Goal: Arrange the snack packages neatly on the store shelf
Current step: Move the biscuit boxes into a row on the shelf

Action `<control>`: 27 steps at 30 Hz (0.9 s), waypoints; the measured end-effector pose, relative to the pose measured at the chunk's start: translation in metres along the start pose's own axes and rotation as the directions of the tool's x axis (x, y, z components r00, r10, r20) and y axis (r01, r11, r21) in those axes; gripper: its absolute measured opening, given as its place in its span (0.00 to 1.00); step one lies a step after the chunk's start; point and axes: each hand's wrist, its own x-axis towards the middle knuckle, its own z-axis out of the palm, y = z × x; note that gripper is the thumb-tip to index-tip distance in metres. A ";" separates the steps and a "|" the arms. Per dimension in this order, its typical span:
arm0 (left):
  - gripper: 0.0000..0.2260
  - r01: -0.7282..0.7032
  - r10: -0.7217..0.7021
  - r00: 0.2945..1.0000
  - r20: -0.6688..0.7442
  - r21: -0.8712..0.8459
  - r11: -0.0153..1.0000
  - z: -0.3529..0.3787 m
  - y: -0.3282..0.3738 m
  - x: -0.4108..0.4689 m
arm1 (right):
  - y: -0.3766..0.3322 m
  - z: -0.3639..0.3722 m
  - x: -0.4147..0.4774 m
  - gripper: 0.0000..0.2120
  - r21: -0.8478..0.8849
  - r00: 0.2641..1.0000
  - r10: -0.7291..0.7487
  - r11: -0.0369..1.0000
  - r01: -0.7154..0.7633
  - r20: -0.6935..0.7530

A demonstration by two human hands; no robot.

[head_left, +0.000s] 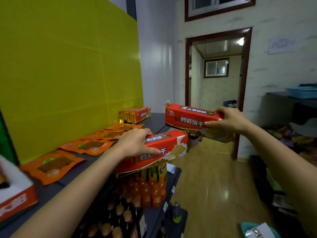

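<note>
left hand (137, 143) grips one red biscuit pack (164, 152) at the shelf (154, 122) edge; right hand (229, 120) pinches another pack's (190, 116) end, held in the air.

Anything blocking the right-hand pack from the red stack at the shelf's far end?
Nothing visible. Bare shelf lies between the right-hand pack and the stack; orange pouches and the left-hand pack are nearer the camera.

Left hand (137, 143) covers part of lower biscuit pack (171, 148) lettering. Box (15, 201) at near end of shelf (155, 121) cut off at view's left edge. Wall notice (281, 46) beyond shelf: illegible
</note>
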 end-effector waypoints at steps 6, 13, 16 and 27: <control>0.30 0.040 -0.040 0.999 -0.004 0.018 0.999 0.029 -0.001 0.093 | 0.057 0.012 0.086 0.30 0.049 1.000 0.002 0.999 -0.002 0.006; 0.31 0.157 -0.156 0.987 -0.027 0.036 0.987 0.058 0.002 0.199 | 0.114 0.031 0.210 0.30 0.117 0.997 -0.080 0.990 0.076 0.025; 0.32 0.212 -0.209 0.977 -0.051 0.063 0.975 0.067 0.004 0.240 | 0.134 0.035 0.264 0.31 0.128 0.991 -0.127 0.984 0.121 0.041; 0.32 0.430 -0.400 0.898 -0.184 0.175 0.886 0.106 -0.021 0.345 | 0.166 0.082 0.406 0.41 0.361 0.962 -0.272 0.901 0.242 0.034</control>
